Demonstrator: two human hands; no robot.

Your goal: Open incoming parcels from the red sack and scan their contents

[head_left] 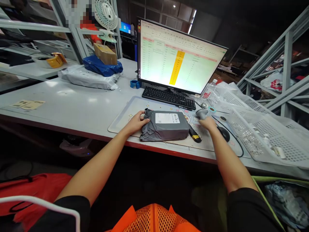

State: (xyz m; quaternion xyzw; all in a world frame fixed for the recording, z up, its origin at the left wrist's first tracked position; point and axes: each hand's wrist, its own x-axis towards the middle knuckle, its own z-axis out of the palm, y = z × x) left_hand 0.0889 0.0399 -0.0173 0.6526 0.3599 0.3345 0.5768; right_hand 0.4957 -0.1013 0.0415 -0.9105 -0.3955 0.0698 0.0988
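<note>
A dark grey plastic-wrapped parcel [166, 130] lies on the desk mat, a white printed label [167, 118] on its top face. My left hand [138, 122] grips the crumpled wrapping at its left end, thumb on top. To the parcel's right, my right hand [208, 123] is closed around a grey handheld barcode scanner [201, 113]; most of its handle is hidden, and the hand is slightly blurred. Against the parcel's right end rests a yellow and black box cutter [195, 136]. Beside my right wrist sits a black mouse [224, 133].
A monitor [156, 54] showing a spreadsheet stands behind a black keyboard [169, 97]. White perforated baskets [251, 145] line the right side. Stacked at back left are a white parcel [87, 77], a blue parcel [101, 66] and a carton [105, 54]. Blue tape [135, 84] lies near the monitor.
</note>
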